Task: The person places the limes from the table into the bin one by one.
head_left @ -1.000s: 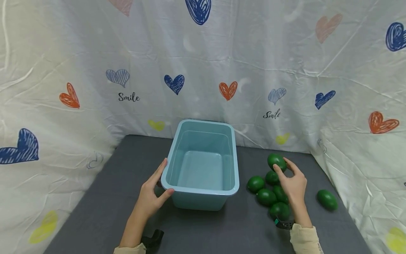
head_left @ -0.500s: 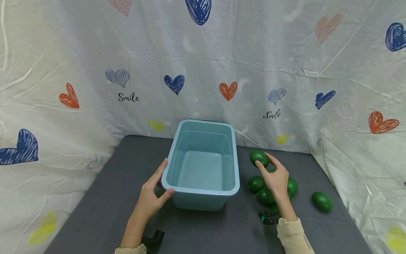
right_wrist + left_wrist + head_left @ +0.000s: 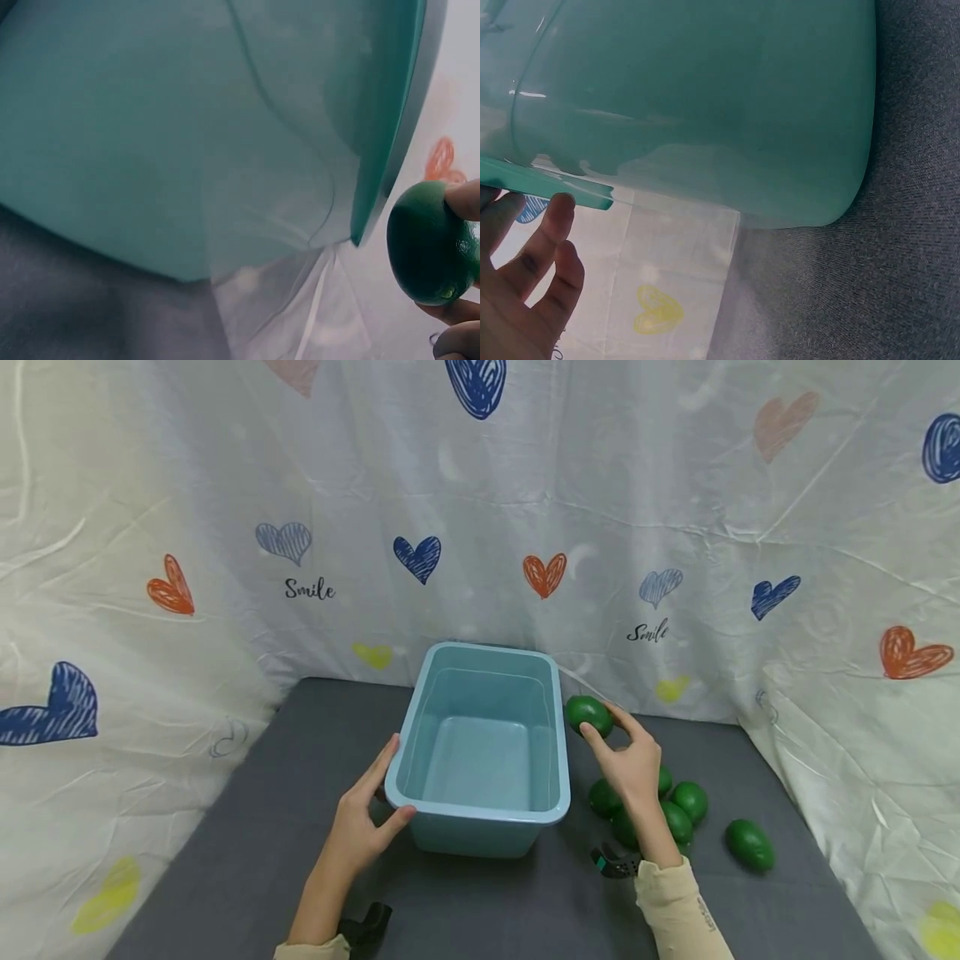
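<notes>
A glossy green lime with a small nub at its end is pinched between the thumb and fingers of my right hand. It hovers just outside the right rim of a light blue plastic tub, and the right wrist view shows the lime apart from the tub wall. My left hand spans the tub's near left corner, thumb at the front rim and fairly straight fingers along the left side. In the left wrist view the fingertips lie by the rim. Nothing lies inside the tub.
Several more limes cluster on the dark grey tabletop, partly hidden behind my right forearm. A single lime lies farther right. A white curtain printed with hearts hangs behind the table and at its sides.
My right hand has carried the lime leftward and slightly up, from over the pile to beside the tub's rim. The left hand stays on the tub corner.
</notes>
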Tool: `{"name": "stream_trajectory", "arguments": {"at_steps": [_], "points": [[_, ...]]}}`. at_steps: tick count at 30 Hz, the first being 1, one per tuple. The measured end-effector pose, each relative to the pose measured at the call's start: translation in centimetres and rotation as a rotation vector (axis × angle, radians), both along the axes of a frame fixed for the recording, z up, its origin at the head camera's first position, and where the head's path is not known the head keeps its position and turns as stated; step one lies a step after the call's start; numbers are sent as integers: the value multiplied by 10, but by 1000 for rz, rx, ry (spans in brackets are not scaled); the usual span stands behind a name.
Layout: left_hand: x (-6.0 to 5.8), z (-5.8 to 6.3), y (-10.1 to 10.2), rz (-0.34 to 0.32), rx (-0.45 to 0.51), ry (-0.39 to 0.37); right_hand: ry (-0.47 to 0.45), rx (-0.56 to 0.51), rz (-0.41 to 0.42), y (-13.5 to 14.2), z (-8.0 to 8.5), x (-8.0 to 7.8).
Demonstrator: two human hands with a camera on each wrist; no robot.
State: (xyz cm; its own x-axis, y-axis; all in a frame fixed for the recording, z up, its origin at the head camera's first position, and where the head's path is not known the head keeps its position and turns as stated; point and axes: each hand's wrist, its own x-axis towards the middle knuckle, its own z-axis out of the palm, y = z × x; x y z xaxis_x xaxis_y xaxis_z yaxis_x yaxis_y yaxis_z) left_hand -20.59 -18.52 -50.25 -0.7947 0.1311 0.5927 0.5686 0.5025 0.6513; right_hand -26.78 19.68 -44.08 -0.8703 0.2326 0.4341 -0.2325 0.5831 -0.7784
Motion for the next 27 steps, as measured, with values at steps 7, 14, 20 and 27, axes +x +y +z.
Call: {"name": "stream_trajectory", "arguments": {"at_steps": [7,14,20,27], "points": [[0,-3,1,14,11,9,52,-6,35,-14,10,0],[-2,-2,0,17,14,17,110,-2,91,-29,19,-3],[-3,-2,-1,15,5,16,104,-12,146,-45,20,-2],[0,-1,-1,9,-6,-7,99,2,198,-62,16,0]]}}
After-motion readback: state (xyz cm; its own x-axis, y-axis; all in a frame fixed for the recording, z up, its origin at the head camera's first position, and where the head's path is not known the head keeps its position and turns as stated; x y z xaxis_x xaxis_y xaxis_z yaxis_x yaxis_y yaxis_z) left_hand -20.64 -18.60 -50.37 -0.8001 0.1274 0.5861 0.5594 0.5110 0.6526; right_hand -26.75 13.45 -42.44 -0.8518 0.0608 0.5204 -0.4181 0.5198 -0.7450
